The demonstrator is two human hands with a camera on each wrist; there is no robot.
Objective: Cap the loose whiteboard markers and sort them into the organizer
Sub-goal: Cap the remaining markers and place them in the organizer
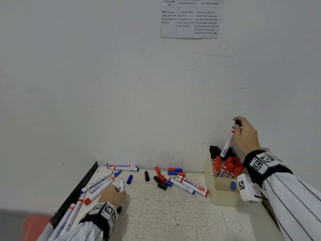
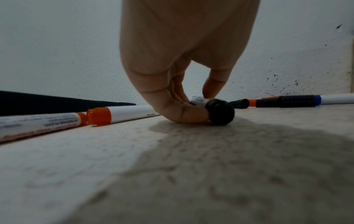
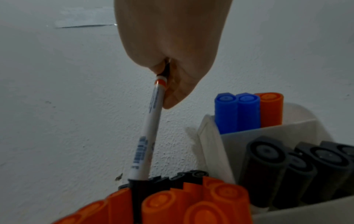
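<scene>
My right hand grips a black-capped marker by its cap and holds it upright over the cream organizer. In the right wrist view the right hand has the marker with its lower end down among the black caps. My left hand rests low on the table and pinches an uncapped black marker whose tip points away. Seen from the left wrist, the left hand holds that marker's black end on the tabletop.
Loose markers lie at the left, by the wall and beside the organizer. Blue, black and red caps are scattered mid-table. A black strip borders the table's left edge.
</scene>
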